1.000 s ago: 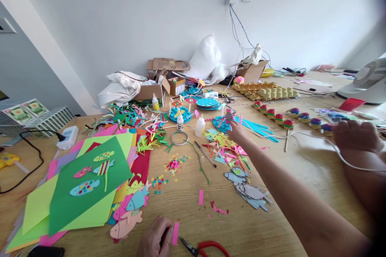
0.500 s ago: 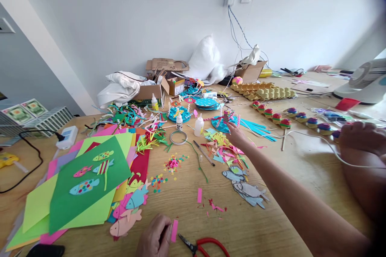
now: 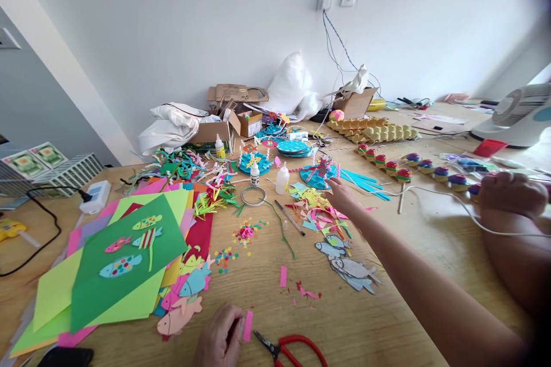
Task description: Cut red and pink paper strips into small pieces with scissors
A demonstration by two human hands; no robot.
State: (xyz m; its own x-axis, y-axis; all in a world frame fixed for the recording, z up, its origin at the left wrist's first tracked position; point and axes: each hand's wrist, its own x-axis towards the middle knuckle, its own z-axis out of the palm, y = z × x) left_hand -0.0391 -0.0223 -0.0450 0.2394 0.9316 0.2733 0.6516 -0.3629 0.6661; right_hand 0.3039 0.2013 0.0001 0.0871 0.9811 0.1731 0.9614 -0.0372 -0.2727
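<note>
My left hand (image 3: 220,335) rests at the table's bottom edge, thumb and finger closed on a pink paper strip (image 3: 248,325). Just to the right of the strip lie red-handled scissors (image 3: 297,346), slightly apart. My right hand (image 3: 340,194) reaches far forward, its fingers stretched out at the near right edge of a blue round base (image 3: 310,179). On that base stands a reddish striped paper piece (image 3: 322,167), near my fingertips; contact is hard to make out. Paper scraps (image 3: 321,206) lie below this hand, grey-blue paper fish (image 3: 350,266) nearer me.
Colored paper sheets (image 3: 116,241) with fish cutouts cover the left. Glue bottles (image 3: 282,179) and a tape ring (image 3: 253,196) stand mid-table. Another person's fist (image 3: 512,198) is at right, beside a white cable (image 3: 456,200), painted egg-carton strips (image 3: 441,173) and a fan (image 3: 514,114).
My right hand has drawn back slightly from the striped paper piece, which stays on the blue base. The left hand still holds the pink strip. The view has shifted a little.
</note>
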